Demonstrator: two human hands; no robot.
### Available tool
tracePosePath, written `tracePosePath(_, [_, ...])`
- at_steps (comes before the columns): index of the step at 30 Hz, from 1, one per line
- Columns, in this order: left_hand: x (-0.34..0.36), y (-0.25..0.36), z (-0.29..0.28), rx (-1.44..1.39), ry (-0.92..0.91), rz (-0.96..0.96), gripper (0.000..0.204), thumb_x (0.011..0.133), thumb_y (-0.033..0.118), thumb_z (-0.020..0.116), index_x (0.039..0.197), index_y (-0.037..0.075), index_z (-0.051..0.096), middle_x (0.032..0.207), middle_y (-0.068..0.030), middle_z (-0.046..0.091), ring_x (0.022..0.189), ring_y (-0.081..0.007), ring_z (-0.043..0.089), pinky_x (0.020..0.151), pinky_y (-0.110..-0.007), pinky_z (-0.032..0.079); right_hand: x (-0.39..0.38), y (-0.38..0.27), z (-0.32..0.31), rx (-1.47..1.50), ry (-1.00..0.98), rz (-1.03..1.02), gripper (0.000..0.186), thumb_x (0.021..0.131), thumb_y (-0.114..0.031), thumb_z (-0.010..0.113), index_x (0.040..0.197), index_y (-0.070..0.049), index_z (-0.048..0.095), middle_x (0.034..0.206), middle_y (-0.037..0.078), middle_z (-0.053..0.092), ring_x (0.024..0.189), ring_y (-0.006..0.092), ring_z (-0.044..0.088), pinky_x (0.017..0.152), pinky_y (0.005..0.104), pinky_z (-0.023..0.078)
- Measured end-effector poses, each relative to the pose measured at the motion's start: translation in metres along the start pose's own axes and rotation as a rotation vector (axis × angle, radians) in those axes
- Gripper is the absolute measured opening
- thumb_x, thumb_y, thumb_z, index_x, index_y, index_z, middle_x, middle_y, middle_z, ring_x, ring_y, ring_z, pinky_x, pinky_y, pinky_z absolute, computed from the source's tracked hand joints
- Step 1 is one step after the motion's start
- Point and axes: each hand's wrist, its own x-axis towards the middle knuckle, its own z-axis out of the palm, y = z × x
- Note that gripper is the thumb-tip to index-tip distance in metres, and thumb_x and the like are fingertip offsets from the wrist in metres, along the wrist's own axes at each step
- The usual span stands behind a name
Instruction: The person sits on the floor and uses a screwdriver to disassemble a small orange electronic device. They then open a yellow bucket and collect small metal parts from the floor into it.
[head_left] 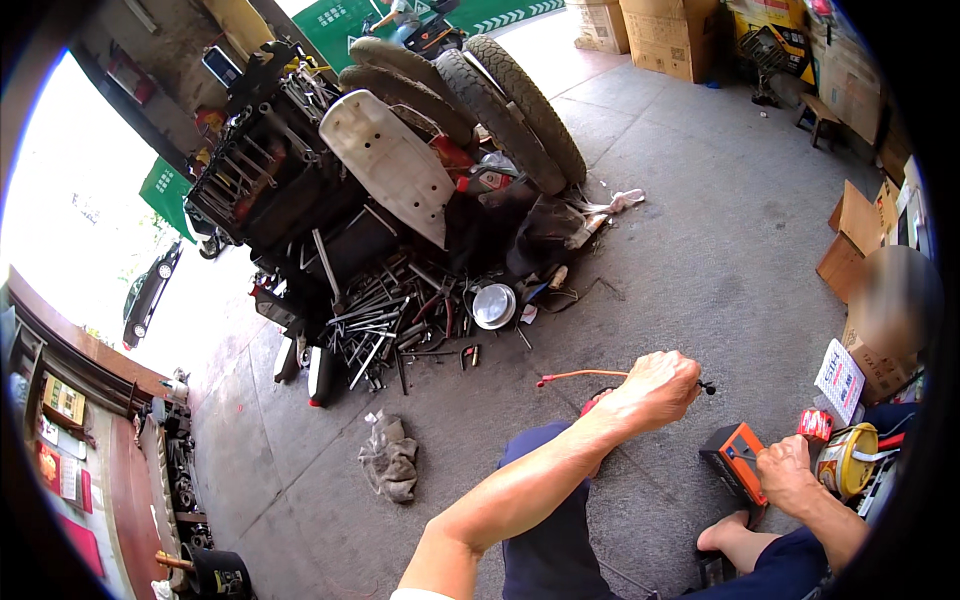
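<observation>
My left hand [662,388] is closed around a thin orange cable [590,373] above the grey floor. One cable end, with a small red tip, sticks out to the left. A short black end [708,387] shows past the knuckles on the right. At the lower right, my right hand [786,468] has its fingers curled at the edge of an orange and black box [740,460], gripping it. The box leans at an angle, and its underside is hidden. Just right of that hand stand a small red can [815,424] and a yellow tub [848,460].
Several wrenches and metal tools [375,325] lie in a heap by a dark tool rack [270,170]. Tires [525,110] lean behind a white panel [385,160]. A grey rag [388,458] lies left of my knee. Cardboard boxes [860,235] line the right side.
</observation>
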Motion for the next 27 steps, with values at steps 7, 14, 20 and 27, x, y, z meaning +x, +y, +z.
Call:
tracePosePath(7, [-0.002,-0.003,-0.006,-0.015,0.070,-0.013,0.021,0.081,0.015,0.063,0.072,-0.004,0.057,0.066,-0.0204,0.058,0.067,-0.0392,0.061,0.059,-0.046,0.047,0.004,0.003,0.006,0.030,0.066,0.035,0.018,0.077,-0.022,0.058,0.072,-0.008,0.069,0.066,0.014,0.065,0.065,0.0293,0.067,0.058,0.0411,0.053])
tracePosePath(14, [0.002,-0.020,-0.001,-0.001,0.143,-0.074,0.023,0.080,0.018,0.062,0.072,-0.003,0.058,0.067,-0.0209,0.059,0.069,-0.0393,0.061,0.061,-0.047,0.047,0.023,-0.002,0.003,-0.138,-0.154,0.073,0.016,0.079,-0.021,0.059,0.073,-0.009,0.067,0.067,0.012,0.067,0.065,0.0277,0.067,0.056,0.0376,0.053])
tracePosePath(20, [-0.002,-0.016,-0.006,-0.009,0.161,-0.079,0.024,0.081,0.018,0.063,0.073,-0.004,0.058,0.068,-0.0213,0.059,0.071,-0.0398,0.061,0.062,-0.047,0.047,0.030,-0.002,-0.008,-0.169,-0.208,0.037,0.014,0.076,-0.020,0.060,0.072,-0.010,0.068,0.067,0.009,0.067,0.065,0.0256,0.068,0.055,0.0371,0.053])
tracePosePath(27, [-0.020,-0.019,-0.007,0.015,0.153,-0.081,0.023,0.081,0.017,0.063,0.073,-0.004,0.059,0.068,-0.0225,0.059,0.071,-0.0402,0.062,0.062,-0.046,0.048,0.038,-0.016,-0.008,-0.135,-0.195,-0.025,0.010,0.072,-0.017,0.061,0.068,-0.012,0.068,0.064,0.007,0.066,0.064,0.0229,0.067,0.053,0.0368,0.052])
